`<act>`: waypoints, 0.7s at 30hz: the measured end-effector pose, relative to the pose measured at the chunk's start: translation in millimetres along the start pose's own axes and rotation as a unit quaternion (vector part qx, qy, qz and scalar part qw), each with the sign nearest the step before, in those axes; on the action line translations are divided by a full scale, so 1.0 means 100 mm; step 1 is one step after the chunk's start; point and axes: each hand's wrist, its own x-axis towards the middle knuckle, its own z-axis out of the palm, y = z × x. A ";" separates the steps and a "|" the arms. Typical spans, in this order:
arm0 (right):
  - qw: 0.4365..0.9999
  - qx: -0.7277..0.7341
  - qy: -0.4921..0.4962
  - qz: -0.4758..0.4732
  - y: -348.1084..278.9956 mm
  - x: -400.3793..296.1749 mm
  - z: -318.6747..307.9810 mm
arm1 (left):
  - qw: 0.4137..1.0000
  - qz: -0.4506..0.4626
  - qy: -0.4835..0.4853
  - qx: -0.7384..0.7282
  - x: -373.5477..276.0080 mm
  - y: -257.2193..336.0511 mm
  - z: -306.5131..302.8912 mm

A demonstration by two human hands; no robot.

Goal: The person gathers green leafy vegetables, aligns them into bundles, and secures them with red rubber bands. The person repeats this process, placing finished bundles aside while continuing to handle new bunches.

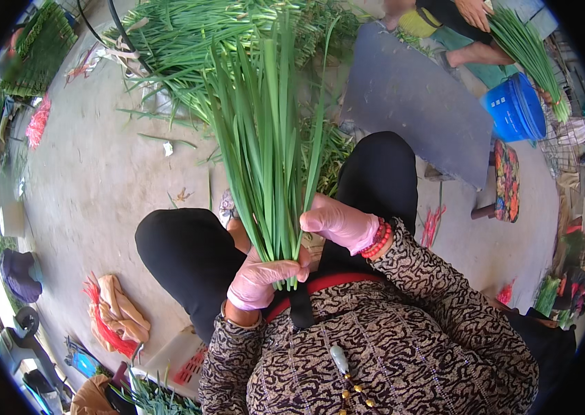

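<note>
My left hand (pixel 266 275), in a thin translucent glove, grips a bunch of long flat green leaves, which look like garlic chives (pixel 266 150), close to their cut lower ends. The bunch fans out upward, away from my body. At its right edge is my right hand (pixel 344 223), gloved too, with a red bead bracelet (pixel 378 239) at the wrist. Its thumb presses against one outer leaf (pixel 318 150) that stands apart from the others at the top. The right fingers are partly hidden behind the leaves.
A large heap of chives (pixel 183 36) lies beyond my knees. To the right stand a grey board (pixel 416 104), a blue bucket (pixel 512 109) and a flowered stool (pixel 506 181). Another person's hand (pixel 473 13) is by a chive bundle (pixel 525 52). A white crate (pixel 175 358) sits at lower left.
</note>
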 end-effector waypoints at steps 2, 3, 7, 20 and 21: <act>0.999 -0.039 -0.015 0.010 0.01 -0.07 -0.07 | 1.000 -0.003 -0.024 -0.011 -0.01 0.00 -0.06; 0.989 -0.129 0.005 0.069 -0.15 -0.13 -0.05 | 1.000 0.003 -0.023 -0.009 -0.03 0.00 -0.08; 0.899 -0.393 0.029 0.193 -0.73 -0.49 -0.09 | 0.996 0.013 0.063 0.058 -0.02 0.01 0.08; 0.907 -0.258 0.315 -0.111 -1.63 0.03 -0.03 | 0.994 0.011 0.044 0.104 -0.04 -0.03 0.09; 0.903 -0.269 0.317 -0.106 -1.64 0.07 0.00 | 0.993 0.010 0.044 0.111 -0.06 -0.01 0.07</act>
